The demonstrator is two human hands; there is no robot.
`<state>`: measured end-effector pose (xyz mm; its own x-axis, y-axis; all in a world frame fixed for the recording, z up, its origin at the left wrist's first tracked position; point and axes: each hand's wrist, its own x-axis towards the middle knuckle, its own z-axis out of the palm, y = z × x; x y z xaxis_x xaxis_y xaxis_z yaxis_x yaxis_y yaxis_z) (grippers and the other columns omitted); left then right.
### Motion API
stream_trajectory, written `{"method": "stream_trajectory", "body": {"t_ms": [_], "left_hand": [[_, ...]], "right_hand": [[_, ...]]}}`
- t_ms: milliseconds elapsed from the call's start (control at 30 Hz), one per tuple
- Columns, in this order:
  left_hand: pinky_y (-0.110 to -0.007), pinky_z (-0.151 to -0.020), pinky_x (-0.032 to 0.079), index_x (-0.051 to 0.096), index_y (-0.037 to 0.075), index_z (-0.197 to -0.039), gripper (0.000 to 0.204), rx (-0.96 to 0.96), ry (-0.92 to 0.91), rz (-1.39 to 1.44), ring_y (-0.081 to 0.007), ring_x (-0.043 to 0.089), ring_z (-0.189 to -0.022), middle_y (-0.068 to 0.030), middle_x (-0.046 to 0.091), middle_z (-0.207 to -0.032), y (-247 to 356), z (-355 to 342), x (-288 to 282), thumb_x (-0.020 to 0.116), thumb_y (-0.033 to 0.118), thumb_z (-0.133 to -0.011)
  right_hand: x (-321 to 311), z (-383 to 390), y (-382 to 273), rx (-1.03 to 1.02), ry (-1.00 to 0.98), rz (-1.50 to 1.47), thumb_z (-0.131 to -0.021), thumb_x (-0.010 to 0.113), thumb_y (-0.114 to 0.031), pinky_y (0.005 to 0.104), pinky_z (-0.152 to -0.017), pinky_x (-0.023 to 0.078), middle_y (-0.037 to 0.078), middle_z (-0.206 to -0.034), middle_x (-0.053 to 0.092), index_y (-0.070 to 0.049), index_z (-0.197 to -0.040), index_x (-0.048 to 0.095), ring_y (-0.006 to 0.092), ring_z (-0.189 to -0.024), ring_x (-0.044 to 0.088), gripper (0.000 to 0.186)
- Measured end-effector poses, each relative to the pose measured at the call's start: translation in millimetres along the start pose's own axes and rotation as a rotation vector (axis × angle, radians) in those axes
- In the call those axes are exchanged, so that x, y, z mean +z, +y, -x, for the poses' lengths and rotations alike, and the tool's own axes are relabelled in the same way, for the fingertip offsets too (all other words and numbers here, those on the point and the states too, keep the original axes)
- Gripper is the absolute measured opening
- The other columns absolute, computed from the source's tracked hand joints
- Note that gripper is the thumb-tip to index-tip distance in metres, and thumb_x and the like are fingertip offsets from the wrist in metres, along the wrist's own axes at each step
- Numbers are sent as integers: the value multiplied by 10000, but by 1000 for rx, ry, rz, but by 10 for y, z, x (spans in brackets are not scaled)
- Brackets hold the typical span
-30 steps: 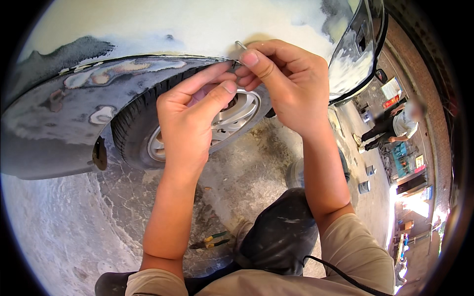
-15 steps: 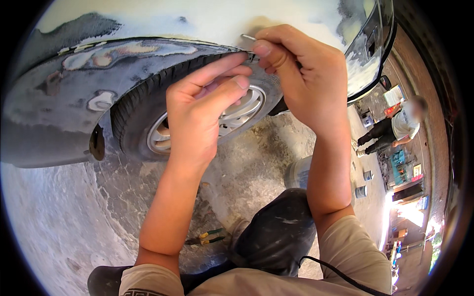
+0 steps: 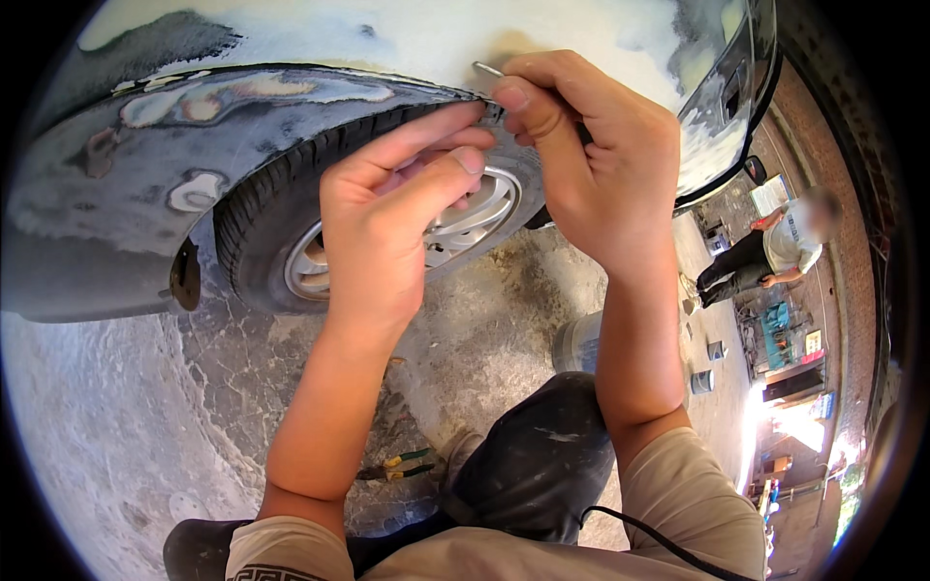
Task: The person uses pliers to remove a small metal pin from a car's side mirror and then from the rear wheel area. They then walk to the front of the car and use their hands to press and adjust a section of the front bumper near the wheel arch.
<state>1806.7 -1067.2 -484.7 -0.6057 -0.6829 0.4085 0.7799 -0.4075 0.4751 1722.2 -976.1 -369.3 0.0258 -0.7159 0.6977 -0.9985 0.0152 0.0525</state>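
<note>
At the edge of the car's wheel arch [image 3: 291, 136], my right hand [image 3: 610, 160] is closed, pinching a thin metal rod [image 3: 487, 70] between thumb and forefinger. The rod's short bare end points left over the pale, patchy body panel [image 3: 417, 39]; the rest is hidden in my fingers. Just left of it, my left hand [image 3: 387, 208] is held with fingers stretched and thumb apart, nothing visible in it. Its fingertips come close to the arch lip, and I cannot tell whether they touch it. Behind both hands is the tyre [image 3: 257, 232] with its silver wheel rim [image 3: 475, 218].
Pliers [image 3: 402, 465] with green and yellow handles lie on the cracked concrete floor. A bucket [image 3: 578, 339] stands behind my right forearm, beside my knee [image 3: 542, 455]. Farther right are another person [image 3: 775, 242] and small tins [image 3: 702, 381]. A black cable [image 3: 659, 537] crosses my right sleeve.
Both hands keep nearly the same pose and place, and the rod is still pinched. My view has shifted slightly. The person in the background has changed stance a little.
</note>
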Motion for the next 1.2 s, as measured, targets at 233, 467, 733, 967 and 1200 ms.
{"method": "stream_trajectory", "body": {"t_ms": [233, 467, 733, 967, 1200], "left_hand": [[-243, -730, 493, 709, -53, -1207, 347, 10, -4, 8, -96, 647, -838, -123, 751, -1040, -8, 4, 0, 720, 2, -865], [-243, -729, 491, 708, -56, -1206, 341, 16, -12, 9, -95, 643, -834, -118, 751, -1036, -1, 4, -24, 711, -2, -869], [-245, -722, 479, 720, -66, -1166, 297, 41, 37, 8, -103, 631, -804, -114, 756, -998, 56, 8, -60, 700, 16, -881], [-251, -733, 474, 716, -78, -1157, 292, 50, 88, 54, -113, 625, -786, -121, 756, -982, 114, 40, -152, 687, 28, -887], [-257, -736, 469, 704, -90, -1165, 300, 74, 118, 69, -124, 616, -790, -123, 751, -983, 133, 94, -171, 663, 38, -897]], "right_hand": [[22, -6, 2, -53, 10, 25, -954, 677, -33, 234, -595, 490, 46, -726, 649, 12, -962, 695, 89, -637, 597, 50], [31, -30, -28, -106, 13, 68, -922, 697, -31, 249, -596, 491, 71, -749, 659, -4, -961, 694, 138, -630, 614, 48], [97, -44, -76, -140, 32, 44, -916, 704, -40, 251, -594, 494, 65, -761, 673, -13, -954, 698, 144, -633, 626, 47], [221, -50, -189, -66, 20, 12, -940, 690, -48, 243, -577, 495, 61, -710, 666, -1, -944, 704, 108, -615, 625, 49], [251, -57, -277, -39, 14, 32, -941, 694, -60, 250, -565, 490, 66, -700, 667, -6, -947, 704, 118, -600, 623, 55]]}}
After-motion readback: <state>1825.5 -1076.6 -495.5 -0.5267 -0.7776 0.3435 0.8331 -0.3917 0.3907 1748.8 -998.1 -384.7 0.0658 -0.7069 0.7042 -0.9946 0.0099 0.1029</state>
